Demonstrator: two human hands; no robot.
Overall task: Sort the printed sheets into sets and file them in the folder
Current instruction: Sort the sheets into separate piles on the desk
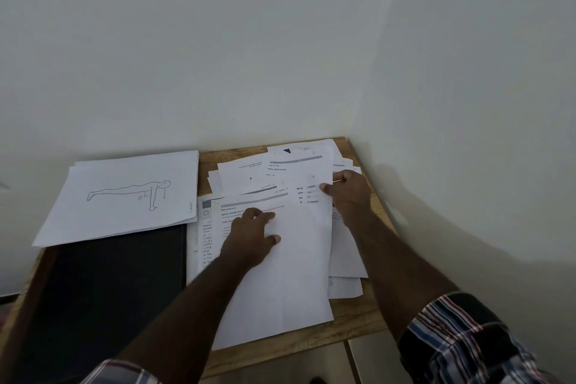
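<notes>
A loose spread of printed sheets (pixel 290 277) covers the right half of the wooden table. My left hand (pixel 249 237) lies flat on the top sheet, fingers spread and pressing it down. My right hand (pixel 349 196) pinches the right edge of a sheet (pixel 299 171) further back in the spread, thumb on top. At the left lies a dark folder (pixel 112 290), closed flat. A small stack of sheets topped by a line drawing of a figure in a plank pose (pixel 124 196) rests across the folder's far end.
The wooden table (pixel 352 318) stands in a corner, with white walls behind and to the right. Its front edge runs close to my body. Pale floor tiles (pixel 367 355) show below the table at the right.
</notes>
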